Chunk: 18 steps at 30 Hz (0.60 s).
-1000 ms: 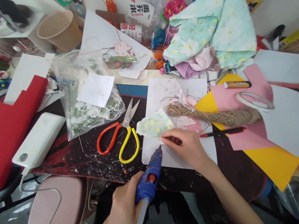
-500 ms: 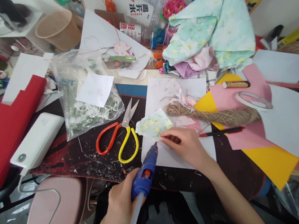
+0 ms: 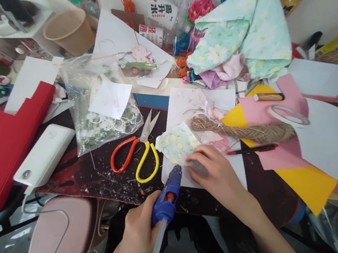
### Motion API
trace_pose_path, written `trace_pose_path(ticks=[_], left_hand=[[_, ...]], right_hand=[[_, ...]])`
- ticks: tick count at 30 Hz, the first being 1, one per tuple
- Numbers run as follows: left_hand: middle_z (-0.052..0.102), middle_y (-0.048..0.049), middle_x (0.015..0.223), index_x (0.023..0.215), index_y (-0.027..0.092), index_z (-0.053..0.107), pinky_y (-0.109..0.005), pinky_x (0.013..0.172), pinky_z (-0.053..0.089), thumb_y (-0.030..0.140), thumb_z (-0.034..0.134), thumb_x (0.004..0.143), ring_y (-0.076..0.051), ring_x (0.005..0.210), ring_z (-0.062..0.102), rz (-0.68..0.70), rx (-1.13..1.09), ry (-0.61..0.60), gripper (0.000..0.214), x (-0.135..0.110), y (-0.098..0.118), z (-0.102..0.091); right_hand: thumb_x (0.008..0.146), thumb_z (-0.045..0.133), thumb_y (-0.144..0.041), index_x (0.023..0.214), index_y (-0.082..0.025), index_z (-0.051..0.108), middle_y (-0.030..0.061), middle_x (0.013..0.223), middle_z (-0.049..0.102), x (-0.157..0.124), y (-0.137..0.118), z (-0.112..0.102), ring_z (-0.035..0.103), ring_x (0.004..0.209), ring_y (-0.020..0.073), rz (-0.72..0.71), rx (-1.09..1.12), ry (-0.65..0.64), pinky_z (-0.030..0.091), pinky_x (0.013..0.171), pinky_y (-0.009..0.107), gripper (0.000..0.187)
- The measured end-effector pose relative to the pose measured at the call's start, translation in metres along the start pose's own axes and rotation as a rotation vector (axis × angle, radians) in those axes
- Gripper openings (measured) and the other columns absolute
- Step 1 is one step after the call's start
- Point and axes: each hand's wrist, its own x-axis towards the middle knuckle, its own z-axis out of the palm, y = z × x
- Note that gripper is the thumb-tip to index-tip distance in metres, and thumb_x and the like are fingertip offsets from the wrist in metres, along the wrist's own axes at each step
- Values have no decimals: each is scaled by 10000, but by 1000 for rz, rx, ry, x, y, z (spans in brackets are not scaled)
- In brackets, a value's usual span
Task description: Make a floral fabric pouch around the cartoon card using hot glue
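Note:
My left hand (image 3: pixel 140 229) is wrapped round a blue glue gun (image 3: pixel 168 198), with a clear glue stick jutting from its rear end. Its nozzle points at the lower edge of a small piece of floral fabric (image 3: pixel 177 142), pale green with yellow flowers. My right hand (image 3: pixel 213 169) has its fingertips bent at the fabric's lower right edge, touching it; the thumb is just below. The fabric lies on a white paper sheet (image 3: pixel 180 99). Left of it, red-and-yellow-handled scissors (image 3: pixel 145 138) lie with the blades a little apart.
A twine bundle (image 3: pixel 248 131), pink scraps and a red-and-black pen (image 3: pixel 252 149) lie beyond my right hand. To the left are a clear plastic bag (image 3: pixel 82 103), a white power bank (image 3: pixel 45 154) and red card (image 3: pixel 5 155). Folded floral cloth (image 3: pixel 269 32) stands at the back.
My right hand's fingers have loosened a little and shifted right along the fabric's edge. The glue gun stays near the fabric. The whole view has shifted slightly.

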Motion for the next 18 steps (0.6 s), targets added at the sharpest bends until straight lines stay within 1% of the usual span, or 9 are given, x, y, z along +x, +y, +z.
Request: trace_pose_path(ticks=[2, 4, 8, 9, 11, 14, 16, 18], left_hand=[[706, -25, 640, 1136, 212, 628, -263, 581, 592, 368, 466, 982, -195, 545, 722, 5, 22, -8, 272, -2, -2, 0], [700, -24, 620, 1140, 200, 639, -269, 578, 594, 364, 476, 971, -203, 540, 723, 10, 45, -9, 286, -2, -4, 0], [728, -18, 664, 1154, 223, 628, -238, 519, 568, 340, 481, 973, -177, 498, 702, 11, 49, 5, 261, -2, -2, 0], [738, -21, 688, 1165, 233, 618, -234, 519, 569, 341, 483, 975, -174, 500, 702, 13, 47, 3, 256, -2, -1, 0], [754, -37, 741, 1191, 236, 594, -242, 567, 590, 334, 470, 985, -185, 550, 725, 32, 45, -11, 260, -1, 0, 0], [764, -60, 799, 1205, 203, 577, -243, 643, 603, 304, 445, 998, -198, 651, 757, 83, 21, -43, 266, 0, -1, 0], [758, -55, 781, 1192, 186, 589, -230, 642, 594, 279, 452, 995, -184, 638, 749, 111, 11, -67, 257, 2, -1, 0], [746, -44, 741, 1184, 173, 603, -228, 620, 584, 261, 475, 981, -170, 580, 725, 138, 22, -98, 255, 5, -2, 1]], right_hand=[[914, 592, -114, 922, -185, 627, 94, 980, 639, -2, -4, -1, 595, 953, 248, -15, -74, 2, 499, 820, 393, 79], [923, 568, -111, 877, -194, 608, 89, 959, 646, -1, -5, -2, 597, 945, 249, -15, -95, 5, 494, 821, 396, 103], [912, 604, -142, 859, -210, 609, 57, 911, 672, 8, -1, -7, 620, 894, 228, 61, -17, 4, 486, 790, 370, 86], [904, 616, -146, 852, -211, 613, 48, 897, 679, 11, 1, -9, 624, 878, 221, 81, -1, -9, 482, 781, 362, 84], [894, 629, -147, 837, -208, 623, 34, 874, 688, 18, 4, -12, 627, 846, 203, 101, 26, -58, 474, 761, 341, 85], [900, 647, -172, 832, -204, 644, 16, 855, 693, 26, 7, -16, 626, 791, 172, 121, 84, -152, 461, 712, 303, 75], [905, 660, -199, 832, -203, 659, 7, 841, 693, 29, 7, -19, 625, 758, 156, 146, 113, -190, 450, 681, 287, 73], [905, 665, -210, 829, -203, 667, 4, 837, 695, 31, 7, -20, 625, 745, 149, 166, 125, -204, 445, 668, 281, 76]])
